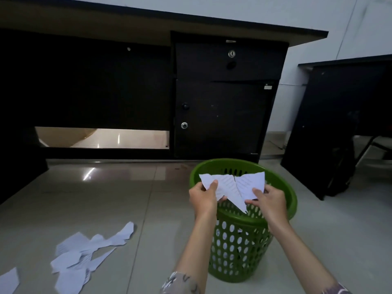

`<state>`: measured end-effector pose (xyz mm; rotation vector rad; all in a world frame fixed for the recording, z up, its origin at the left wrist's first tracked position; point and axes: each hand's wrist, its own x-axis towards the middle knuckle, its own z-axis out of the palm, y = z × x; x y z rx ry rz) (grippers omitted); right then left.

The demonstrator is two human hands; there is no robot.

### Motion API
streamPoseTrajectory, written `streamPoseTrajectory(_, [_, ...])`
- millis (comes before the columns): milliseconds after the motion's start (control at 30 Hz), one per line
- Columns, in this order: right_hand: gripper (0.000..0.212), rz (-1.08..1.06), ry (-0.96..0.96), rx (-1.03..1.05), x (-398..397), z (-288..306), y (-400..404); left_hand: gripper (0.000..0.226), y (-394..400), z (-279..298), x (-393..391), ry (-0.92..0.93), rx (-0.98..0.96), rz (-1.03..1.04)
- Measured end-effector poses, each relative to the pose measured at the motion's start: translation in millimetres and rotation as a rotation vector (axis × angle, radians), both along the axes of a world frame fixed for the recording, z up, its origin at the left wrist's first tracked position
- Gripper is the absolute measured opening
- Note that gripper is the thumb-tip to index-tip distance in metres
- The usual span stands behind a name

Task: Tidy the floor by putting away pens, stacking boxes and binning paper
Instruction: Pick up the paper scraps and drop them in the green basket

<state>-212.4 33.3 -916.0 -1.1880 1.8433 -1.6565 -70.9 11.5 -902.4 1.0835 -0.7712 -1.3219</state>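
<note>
Over the green bin (pixel 282 194): both hands pinching torn paper.
Left hand (pixel 202 197) and right hand (pixel 268 200) each grip a paper piece (pixel 224 184); looks light, floppy, so hold by edges.

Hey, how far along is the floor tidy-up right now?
Some paper shows through the holes of the green bin, so binning has begun. In hand: the left hand and right hand each hold a torn piece over the bin. Left: the scraps on the floor. No pens or boxes in view.

Paper scrap (pixel 8 281) cut by left edge; paper print unreadable.
</note>
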Motion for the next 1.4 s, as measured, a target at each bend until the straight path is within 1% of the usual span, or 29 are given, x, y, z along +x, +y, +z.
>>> streamPoseTrajectory(33, [0.008, 0.019, 0.011, 0.033, 1, -1, -1, 0.020, -2, 0, -1, -0.016, -0.011, -0.032])
streamPoseTrajectory(100, [0.032, 0.046, 0.062, 0.097, -1, -2, -2, 0.018, -6, -1, -3, -0.067, -0.036, -0.087])
streamPoseTrajectory(133, [0.038, 0.076, 0.095, 0.118, -1, -1, -2, 0.016, -7, 0, 0, -0.095, -0.054, -0.105])
streamPoseTrajectory(200, [0.036, 0.104, 0.158, 0.131, 0, 2, 1, 0.038, -10, 0, 8, -0.137, -0.083, -0.145])
streamPoseTrajectory(233, [0.034, 0.097, 0.189, 0.133, 2, 2, 1, 0.039, -12, 0, 15, -0.130, -0.099, -0.157])
streamPoseTrajectory(333, [0.028, 0.047, 0.304, 0.088, 13, 3, 2, 0.012, -15, 4, 38, -0.055, -0.178, -0.105])
streamPoseTrajectory(433, [0.023, 0.035, 0.377, -0.024, 35, 7, 0, 0.012, -16, 5, 65, -0.056, -0.235, -0.020])
streamPoseTrajectory(567, [0.018, 0.171, 0.363, -0.094, 75, 10, -4, 0.011, -9, -1, 109, -0.078, -0.236, 0.095])
streamPoseTrajectory(800, [0.014, 0.377, 0.302, -0.200, 153, 0, -15, 0.012, 9, -15, 191, -0.156, -0.165, 0.208])
streamPoseTrajectory(967, [0.019, 0.614, 0.246, -0.205, 228, -22, -10, 0.011, 39, -39, 273, -0.271, -0.054, 0.309])
streamPoseTrajectory(1100, [0.022, 0.782, 0.244, -0.148, 280, -50, 2, 0.005, 71, -65, 337, -0.346, 0.086, 0.419])
streamPoseTrajectory(1200, [0.024, 0.910, 0.243, -0.084, 323, -76, 17, 0.004, 105, -87, 389, -0.423, 0.203, 0.480])
streamPoseTrajectory(1300, [0.026, 1.036, 0.240, -0.035, 354, -103, 35, 0.009, 141, -117, 430, -0.621, 0.357, 0.458])
streamPoseTrajectory(1400, [0.026, 1.139, 0.267, 0.042, 375, -133, 49, 0.014, 174, -151, 452, -0.879, 0.567, 0.344])
